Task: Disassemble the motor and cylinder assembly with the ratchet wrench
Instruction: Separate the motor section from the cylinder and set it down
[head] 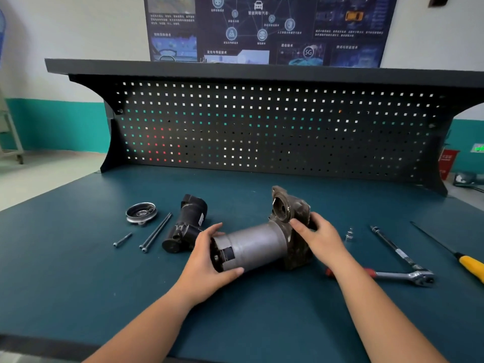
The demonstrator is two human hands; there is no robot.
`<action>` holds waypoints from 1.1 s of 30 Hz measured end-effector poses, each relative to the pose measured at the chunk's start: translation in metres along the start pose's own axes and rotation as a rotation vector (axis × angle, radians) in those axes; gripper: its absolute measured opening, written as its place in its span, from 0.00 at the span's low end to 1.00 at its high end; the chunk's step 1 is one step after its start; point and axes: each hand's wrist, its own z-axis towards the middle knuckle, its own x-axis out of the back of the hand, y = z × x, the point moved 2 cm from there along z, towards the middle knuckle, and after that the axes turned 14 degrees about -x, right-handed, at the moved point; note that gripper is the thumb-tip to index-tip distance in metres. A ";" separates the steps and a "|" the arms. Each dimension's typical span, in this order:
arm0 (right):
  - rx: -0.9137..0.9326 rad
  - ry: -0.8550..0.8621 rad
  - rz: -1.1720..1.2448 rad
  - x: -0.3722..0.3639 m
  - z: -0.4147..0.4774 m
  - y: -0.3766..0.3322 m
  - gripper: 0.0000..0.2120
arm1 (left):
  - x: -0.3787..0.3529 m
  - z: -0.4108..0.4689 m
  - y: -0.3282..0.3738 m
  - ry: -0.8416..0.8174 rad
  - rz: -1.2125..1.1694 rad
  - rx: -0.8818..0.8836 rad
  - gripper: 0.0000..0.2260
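Note:
The motor (255,244), a grey cylinder joined to a dark cast housing (290,205), lies on its side mid-table. My left hand (209,260) grips the cylinder's open left end. My right hand (318,235) holds the dark housing at the right end. A black cylinder part (187,222) lies detached just left of the motor. The ratchet wrench (403,276), red-handled, rests on the table to the right, held by neither hand, part of its handle hidden behind my right forearm.
A round metal end cap (141,213), two long bolts (156,231) and a short bolt (122,240) lie at the left. A small socket (349,235), an extension bar (392,247) and a yellow-handled screwdriver (468,265) lie at the right. A black pegboard (262,127) backs the blue table (78,271).

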 end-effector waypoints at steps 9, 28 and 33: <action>-0.032 0.100 -0.206 0.005 -0.035 -0.010 0.22 | 0.012 0.004 -0.001 0.025 -0.175 0.042 0.31; 0.169 0.011 0.064 0.005 -0.040 -0.023 0.07 | -0.049 0.021 0.065 -0.226 0.910 -0.427 0.39; -0.051 -0.029 0.014 0.002 -0.005 -0.038 0.11 | -0.048 0.058 0.046 -0.401 1.005 -0.347 0.46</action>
